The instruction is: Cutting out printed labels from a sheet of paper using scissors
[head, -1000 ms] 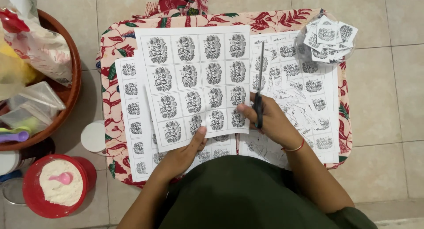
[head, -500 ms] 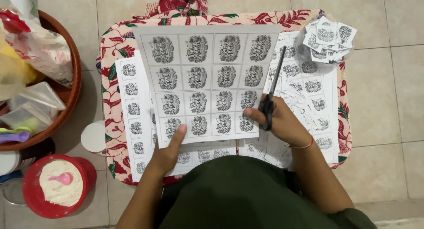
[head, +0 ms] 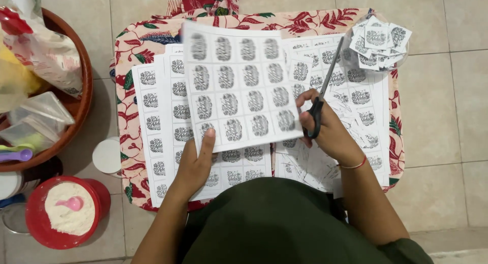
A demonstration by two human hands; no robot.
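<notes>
Above the middle of the flowery red and pink cloth mat [head: 137, 45] on the tiled floor, the left hand [head: 195, 165] holds up a white paper sheet printed with rows of round grey labels [head: 239, 86]. The thumb lies on top of the sheet's near left corner and the fingers curl under it, so this hand is closed on the paper. The sheet is lifted off the mat and tilts a little, with its far edge reaching toward the mat's far edge.

Just to the right of the sheet, the right hand [head: 328, 129] is closed around the handles of the black-handled scissors [head: 323, 88]. The long blades point away from the person, toward the mat's far right corner. They run almost along the sheet's right edge. I cannot tell if the blades touch the paper or sit just beside it. The right hand is the nearer one to that edge, and the left hand is across at the other side.

More printed sheets [head: 157, 132] lie flat on the mat under the held one. A pile of small cut paper squares [head: 378, 42] sits at the mat's far right corner. Off the mat's left edge are a brown round bowl with plastic bags [head: 81, 98] and a red tub of white powder with a pink scoop [head: 66, 213].
</notes>
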